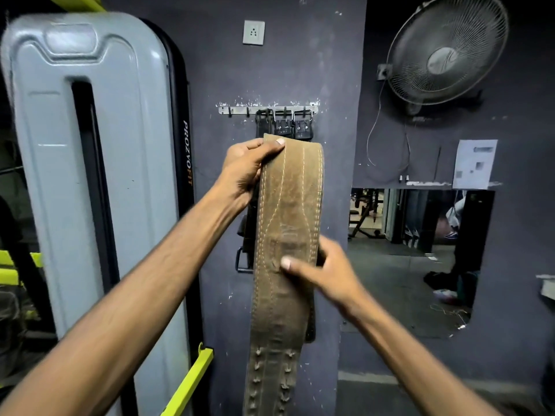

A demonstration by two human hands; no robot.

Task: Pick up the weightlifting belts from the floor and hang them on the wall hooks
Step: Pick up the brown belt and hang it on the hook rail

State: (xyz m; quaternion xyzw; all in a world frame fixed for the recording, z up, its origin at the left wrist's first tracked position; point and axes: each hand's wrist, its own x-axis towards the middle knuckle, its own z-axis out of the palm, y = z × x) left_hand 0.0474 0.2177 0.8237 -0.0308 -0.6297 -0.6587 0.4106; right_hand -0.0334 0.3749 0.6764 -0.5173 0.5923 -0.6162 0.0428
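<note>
A wide tan suede weightlifting belt [285, 223] with pale stitching hangs folded in front of me, its holed end reaching down past the frame's bottom. My left hand [246, 169] grips its upper fold, thumb on top. My right hand [321, 271] pinches the belt's middle from the right side. A dark buckle [243, 262] of the belt shows behind it at left. Just above the belt, a metal hook rail [267, 110] is fixed to the dark wall; three black belts [283, 126] hang from its right hooks, while the two left hooks are bare.
A tall grey machine cover [90, 175] with yellow-green bars [192, 382] stands close at left. A wall fan [444, 49] and dangling cable are at upper right, a socket [253, 32] above the rail, and a mirror [414, 253] at right.
</note>
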